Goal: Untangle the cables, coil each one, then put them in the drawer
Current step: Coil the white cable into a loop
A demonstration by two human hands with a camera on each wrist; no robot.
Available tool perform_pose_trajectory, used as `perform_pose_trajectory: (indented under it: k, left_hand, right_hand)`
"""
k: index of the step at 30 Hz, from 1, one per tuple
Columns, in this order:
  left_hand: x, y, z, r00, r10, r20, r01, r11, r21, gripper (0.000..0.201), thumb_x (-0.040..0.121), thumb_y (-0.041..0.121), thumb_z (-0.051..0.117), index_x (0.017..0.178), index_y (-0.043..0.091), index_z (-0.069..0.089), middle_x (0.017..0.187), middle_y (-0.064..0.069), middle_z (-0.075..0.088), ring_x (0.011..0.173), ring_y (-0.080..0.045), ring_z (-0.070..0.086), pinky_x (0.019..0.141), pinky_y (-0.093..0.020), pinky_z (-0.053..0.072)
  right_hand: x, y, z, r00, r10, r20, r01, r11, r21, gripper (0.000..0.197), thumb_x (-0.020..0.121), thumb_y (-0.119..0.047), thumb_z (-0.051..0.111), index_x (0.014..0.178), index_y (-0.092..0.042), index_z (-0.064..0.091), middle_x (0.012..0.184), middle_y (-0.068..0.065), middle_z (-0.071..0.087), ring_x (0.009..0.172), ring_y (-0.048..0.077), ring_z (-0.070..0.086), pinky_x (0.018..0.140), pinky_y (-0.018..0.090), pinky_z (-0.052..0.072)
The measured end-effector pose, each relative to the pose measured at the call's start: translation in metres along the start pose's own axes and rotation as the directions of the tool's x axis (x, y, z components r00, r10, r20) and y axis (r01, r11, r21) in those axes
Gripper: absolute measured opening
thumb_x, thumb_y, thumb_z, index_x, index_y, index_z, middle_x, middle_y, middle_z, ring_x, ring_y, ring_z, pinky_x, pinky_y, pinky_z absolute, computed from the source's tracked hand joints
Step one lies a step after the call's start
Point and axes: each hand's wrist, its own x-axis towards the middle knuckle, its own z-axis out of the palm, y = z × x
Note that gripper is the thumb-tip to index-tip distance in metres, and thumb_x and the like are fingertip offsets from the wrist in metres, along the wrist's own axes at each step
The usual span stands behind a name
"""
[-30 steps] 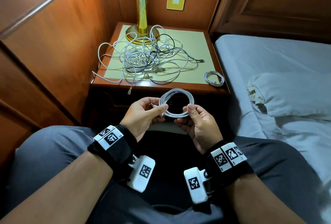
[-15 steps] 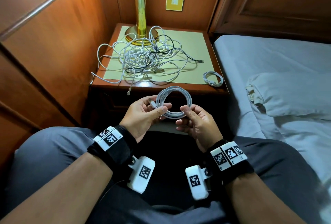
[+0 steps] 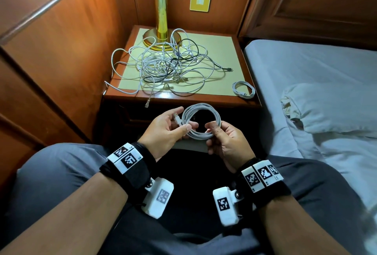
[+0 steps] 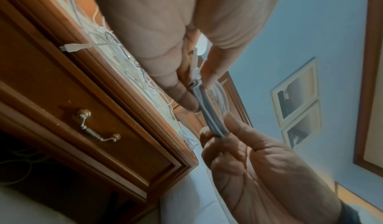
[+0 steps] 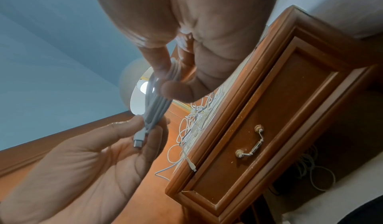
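Note:
A coiled white cable (image 3: 201, 106) hangs between both hands in front of the nightstand (image 3: 220, 98). My left hand (image 3: 184, 119) pinches its left side between thumb and fingers, and the cable's plug (image 5: 137, 139) lies along those fingers. On the right side of the loop, my right hand (image 3: 215, 127) pinches the bundled turns (image 5: 173, 69) with thumb and forefinger. A tangle of white and black cables (image 3: 169, 67) lies on the nightstand top. Another small coiled cable (image 3: 247, 96) rests at the top's front right corner. The drawer (image 4: 93, 113) under the top is closed.
A brass lamp base (image 3: 161, 40) stands at the back of the nightstand, touching the tangle. One plug (image 3: 147, 104) dangles over the front edge. Wood panelling closes the left side. A bed (image 3: 306, 75) with a pillow lies to the right. More cables (image 5: 311, 170) lie below the drawer.
Both hands have lifted the coil slightly and shifted their pinches along it. The left fingers have spread, and the plug end now lies along them.

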Motion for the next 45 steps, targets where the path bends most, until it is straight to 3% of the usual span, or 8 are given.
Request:
perform_pose_trajectory:
  k: [8, 12, 22, 29, 32, 38, 41, 45]
  left_hand:
    - [-0.002, 0.004, 0.001, 0.994, -0.107, -0.038, 0.096, 0.971, -0.218, 0.032, 0.097, 0.012, 0.060, 0.123, -0.007, 0.058, 0.112, -0.022, 0.072, 0.101, -0.034, 0.069, 0.094, -0.046, 0.053]
    - [-0.001, -0.001, 0.000, 0.993, -0.107, -0.049, 0.096, 0.976, -0.195, 0.031, 0.095, 0.007, 0.061, 0.121, -0.010, 0.060, 0.110, -0.022, 0.072, 0.097, -0.030, 0.071, 0.083, -0.035, 0.060]
    - [-0.001, -0.001, -0.002, 0.993, -0.095, -0.070, 0.091, 0.994, -0.058, 0.011, 0.094, 0.007, 0.064, 0.104, 0.003, 0.066, 0.101, -0.018, 0.075, 0.093, -0.030, 0.072, 0.091, -0.051, 0.055]
    - [0.009, 0.009, -0.004, 0.994, -0.092, -0.051, 0.091, 0.995, -0.031, 0.009, 0.095, 0.008, 0.064, 0.104, 0.005, 0.066, 0.101, -0.017, 0.076, 0.091, -0.026, 0.072, 0.076, -0.034, 0.058]
    - [0.028, 0.019, 0.001, 0.995, -0.072, -0.062, 0.070, 0.997, -0.036, 0.008, 0.095, 0.006, 0.064, 0.102, 0.002, 0.065, 0.099, -0.019, 0.075, 0.086, -0.024, 0.073, 0.070, -0.031, 0.058]
    - [0.086, 0.037, 0.023, 0.997, -0.059, -0.044, 0.055, 0.995, -0.078, 0.021, 0.094, 0.008, 0.067, 0.109, -0.006, 0.065, 0.097, -0.021, 0.074, 0.089, -0.028, 0.072, 0.091, -0.052, 0.056]
    - [0.121, 0.046, 0.042, 0.998, -0.057, 0.023, 0.058, 0.996, -0.062, 0.017, 0.093, 0.010, 0.068, 0.105, -0.002, 0.068, 0.100, -0.023, 0.074, 0.097, -0.036, 0.071, 0.091, -0.049, 0.057]
    - [0.175, 0.055, 0.062, 0.995, -0.067, 0.079, 0.071, 0.997, -0.043, 0.009, 0.093, 0.011, 0.069, 0.096, 0.003, 0.068, 0.099, -0.022, 0.074, 0.087, -0.029, 0.071, 0.082, -0.039, 0.059]
  right_hand:
    - [-0.007, 0.002, 0.009, 0.996, -0.027, 0.084, 0.021, 0.998, 0.065, 0.025, 0.087, -0.027, 0.060, 0.101, -0.006, 0.061, 0.076, 0.002, 0.068, 0.062, 0.013, 0.064, 0.047, 0.024, 0.050]
    - [-0.005, 0.001, 0.007, 0.996, -0.003, 0.090, -0.001, 0.999, 0.045, 0.020, 0.094, -0.023, 0.057, 0.104, -0.006, 0.062, 0.076, 0.001, 0.068, 0.063, 0.013, 0.064, 0.046, 0.023, 0.051]
    - [0.002, 0.000, -0.004, 0.999, 0.025, 0.044, -0.019, 0.990, -0.139, 0.020, 0.098, -0.024, 0.057, 0.112, -0.010, 0.061, 0.086, 0.005, 0.065, 0.064, 0.014, 0.067, 0.042, 0.022, 0.046]
    - [0.015, -0.022, -0.013, 0.996, -0.081, 0.044, 0.091, 0.930, -0.355, 0.014, 0.093, -0.017, 0.067, 0.103, -0.008, 0.068, 0.077, 0.006, 0.070, 0.067, 0.016, 0.067, 0.046, 0.026, 0.049]
    - [0.031, -0.040, -0.021, 0.997, -0.073, 0.034, 0.080, 0.917, -0.391, 0.013, 0.094, -0.019, 0.066, 0.104, -0.010, 0.067, 0.083, 0.007, 0.069, 0.066, 0.015, 0.066, 0.045, 0.027, 0.046]
    - [0.077, -0.093, -0.050, 0.997, -0.077, 0.001, 0.071, 0.918, -0.391, 0.024, 0.093, -0.026, 0.066, 0.113, -0.014, 0.062, 0.091, 0.007, 0.069, 0.062, 0.012, 0.065, 0.043, 0.024, 0.046]
    - [0.098, -0.097, -0.056, 0.996, -0.046, 0.070, 0.073, 0.883, -0.463, 0.021, 0.093, -0.024, 0.067, 0.111, -0.014, 0.062, 0.088, 0.008, 0.068, 0.064, 0.017, 0.066, 0.041, 0.025, 0.045]
    - [0.135, -0.104, -0.074, 0.991, -0.114, -0.068, 0.076, 0.907, -0.415, 0.019, 0.093, -0.017, 0.066, 0.110, -0.011, 0.062, 0.086, 0.011, 0.067, 0.063, 0.017, 0.066, 0.046, 0.028, 0.047]
